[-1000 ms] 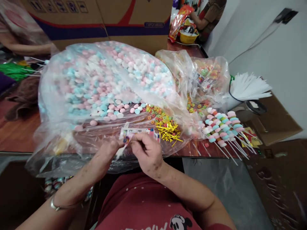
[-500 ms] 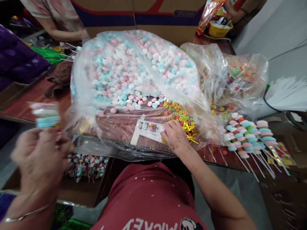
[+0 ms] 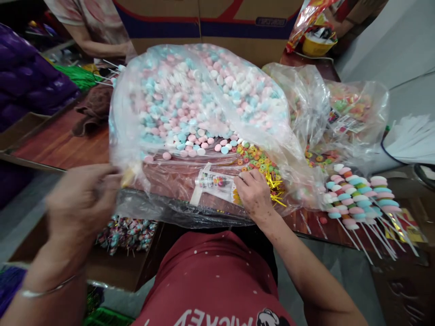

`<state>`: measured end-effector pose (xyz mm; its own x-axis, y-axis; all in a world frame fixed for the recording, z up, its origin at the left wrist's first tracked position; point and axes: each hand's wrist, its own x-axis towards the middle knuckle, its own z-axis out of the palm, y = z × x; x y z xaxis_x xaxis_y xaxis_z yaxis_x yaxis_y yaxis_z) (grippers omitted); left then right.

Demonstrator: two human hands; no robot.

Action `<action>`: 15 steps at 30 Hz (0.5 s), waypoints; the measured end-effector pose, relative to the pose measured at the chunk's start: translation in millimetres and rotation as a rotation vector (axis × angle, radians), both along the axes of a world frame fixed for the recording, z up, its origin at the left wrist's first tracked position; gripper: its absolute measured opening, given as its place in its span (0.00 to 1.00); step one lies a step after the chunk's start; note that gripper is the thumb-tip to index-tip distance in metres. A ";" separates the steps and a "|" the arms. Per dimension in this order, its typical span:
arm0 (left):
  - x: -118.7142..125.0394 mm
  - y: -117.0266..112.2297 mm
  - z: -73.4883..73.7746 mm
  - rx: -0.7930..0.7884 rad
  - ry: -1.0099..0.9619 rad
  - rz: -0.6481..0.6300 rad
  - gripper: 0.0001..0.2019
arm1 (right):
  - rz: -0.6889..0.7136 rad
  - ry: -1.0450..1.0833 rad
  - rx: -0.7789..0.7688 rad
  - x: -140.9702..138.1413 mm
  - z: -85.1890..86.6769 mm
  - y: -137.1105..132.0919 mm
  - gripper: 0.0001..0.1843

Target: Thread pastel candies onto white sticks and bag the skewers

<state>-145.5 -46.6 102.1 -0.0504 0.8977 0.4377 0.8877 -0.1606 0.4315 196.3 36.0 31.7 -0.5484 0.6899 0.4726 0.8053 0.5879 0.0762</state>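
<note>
My left hand (image 3: 83, 203) is blurred by motion at the left, over the edge of the cardboard box of wrapped candy sticks (image 3: 127, 235). Its fingers look bent, and no candy shows in them. My right hand (image 3: 254, 192) rests on the plastic-covered table with closed fingers, pinching the edge of a small printed plastic bag (image 3: 217, 182). Right beside it lie gold twist ties (image 3: 276, 188) and fruit-coloured ring candies (image 3: 254, 157). Behind both hands is a big clear bag of pink, blue and white candies (image 3: 204, 95), some spilling from its mouth.
Candy skewers on white sticks (image 3: 356, 197) lie at the table's right edge. Beyond them stand white sticks in a container (image 3: 413, 136) and a bag of ring candies (image 3: 353, 102). A brown cloth (image 3: 93, 108) lies at left. Another person's arm (image 3: 98, 45) shows behind.
My left hand has moved right and slightly down; the wrapped candy stick it held is no longer visible in it. My right hand stays at the printed bag. The view has shifted slightly.
</note>
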 end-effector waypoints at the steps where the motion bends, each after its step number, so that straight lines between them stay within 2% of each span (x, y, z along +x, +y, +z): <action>1: 25.6 17.0 -3.0 0.077 0.074 -0.075 0.10 | 0.035 0.026 0.034 1.6 1.9 -2.5 0.12; 3: 74.5 42.7 -8.7 0.066 0.047 -0.305 0.12 | 0.103 0.081 0.105 5.2 6.4 -9.0 0.12; 4: 95.3 51.2 -10.8 0.023 0.040 -0.375 0.14 | 0.132 0.107 0.138 7.3 9.1 -12.6 0.12; 6: 127.3 61.8 -14.0 -0.131 -0.002 -0.443 0.18 | 0.173 0.157 0.193 12.4 14.5 -19.8 0.11; 7: 138.3 65.6 -15.5 -0.262 -0.045 -0.483 0.18 | 0.183 0.177 0.211 15.3 16.7 -23.0 0.11; 9: 152.6 73.0 -19.5 -0.536 -0.197 -0.594 0.15 | 0.194 0.201 0.227 21.2 19.0 -28.2 0.11; 11: 160.3 81.0 -24.8 -0.733 -0.410 -0.693 0.12 | 0.205 0.224 0.218 26.2 17.8 -31.3 0.12; 13: 165.1 87.9 -29.9 -0.811 -0.603 -0.746 0.11 | 0.172 0.335 0.171 29.6 14.4 -32.3 0.16; 15: 168.8 91.7 -33.4 -0.828 -0.695 -0.771 0.09 | 0.080 0.544 0.037 31.8 11.6 -31.7 0.26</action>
